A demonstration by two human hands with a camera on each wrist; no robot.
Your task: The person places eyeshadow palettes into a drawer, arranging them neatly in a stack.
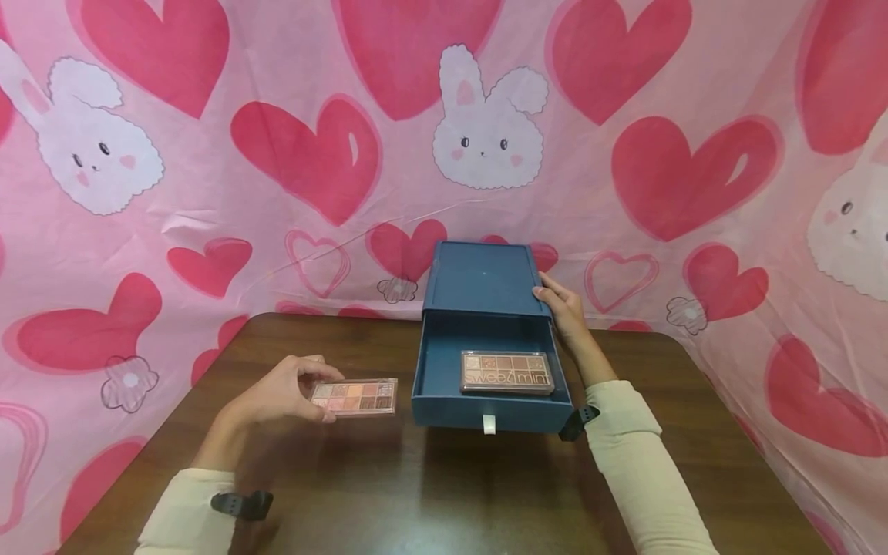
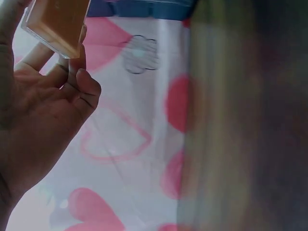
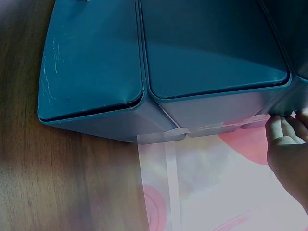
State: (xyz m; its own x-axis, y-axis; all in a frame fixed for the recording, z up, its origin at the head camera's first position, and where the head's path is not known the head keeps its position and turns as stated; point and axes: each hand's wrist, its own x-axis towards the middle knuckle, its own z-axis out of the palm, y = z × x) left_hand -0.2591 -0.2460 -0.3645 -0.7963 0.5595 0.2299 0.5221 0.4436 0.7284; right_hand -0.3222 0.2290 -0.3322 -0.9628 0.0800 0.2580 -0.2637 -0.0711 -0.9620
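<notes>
My left hand (image 1: 277, 391) pinches a clear-lidded eyeshadow palette (image 1: 357, 398) by its left end, just left of the drawer's front. In the left wrist view the palette's tan underside (image 2: 57, 23) shows between thumb and fingers. At the centre is a blue drawer box (image 1: 483, 277), its drawer (image 1: 444, 412) pulled out toward me. A second eyeshadow palette (image 1: 508, 373), lettered "sweet mint", lies inside at the right. My right hand (image 1: 565, 310) grips the box's right side near the back; in the right wrist view its fingertips (image 3: 275, 126) are at the box's edge.
A small white pull tab (image 1: 489, 424) sticks out of the drawer front. Below the box spreads a brown wooden table (image 1: 347, 493), with a dark shadow under the drawer. Pink cloth with hearts and rabbits (image 1: 291, 154) hangs behind the table and along its sides.
</notes>
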